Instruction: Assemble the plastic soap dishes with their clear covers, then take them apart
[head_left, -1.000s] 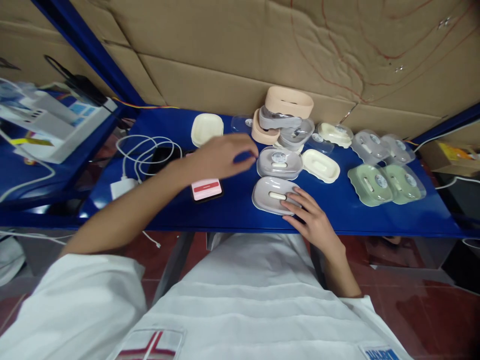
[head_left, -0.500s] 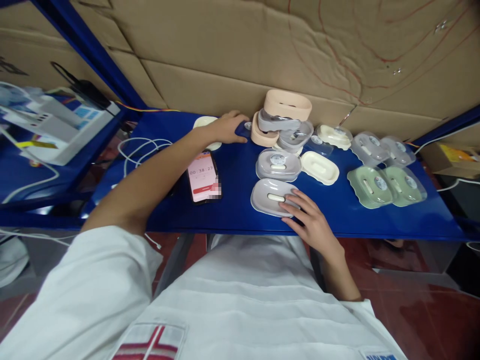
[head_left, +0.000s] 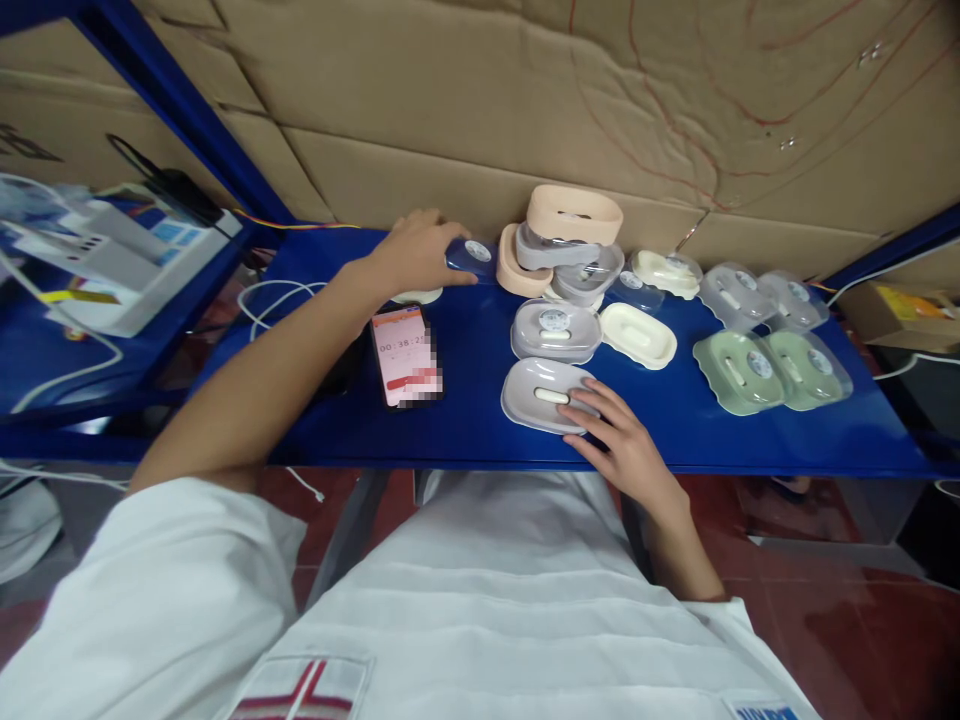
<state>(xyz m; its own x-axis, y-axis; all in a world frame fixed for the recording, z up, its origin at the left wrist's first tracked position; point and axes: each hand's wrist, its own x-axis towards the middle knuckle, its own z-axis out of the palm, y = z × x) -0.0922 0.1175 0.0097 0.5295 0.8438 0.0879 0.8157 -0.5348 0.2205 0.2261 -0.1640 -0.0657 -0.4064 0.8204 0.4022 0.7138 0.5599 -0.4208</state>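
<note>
My left hand [head_left: 426, 250] is at the back of the blue table, its fingers closed around a clear plastic lid [head_left: 478, 252] with a round label. A cream dish [head_left: 417, 296] lies partly hidden under that hand. Near the front edge, my right hand [head_left: 626, 440] holds the right side of a grey soap dish [head_left: 525, 395], which has a small white bar-shaped piece [head_left: 552, 396] in its middle. Just behind it stands a grey soap dish with a clear labelled lid [head_left: 556, 330]. Beside that is a cream tray [head_left: 639, 336].
Peach rings [head_left: 576, 212] and grey dishes are piled at the back. Lidded green soap dishes [head_left: 739, 372] and grey ones [head_left: 739, 295] stand right. A phone [head_left: 407, 355] showing a timer lies left, near white cables [head_left: 259, 300]. Cardboard [head_left: 420, 110] walls the back.
My left hand has moved left along the back of the table, and the clear lid has come with it. My right hand and the grey soap dish have stayed in place.
</note>
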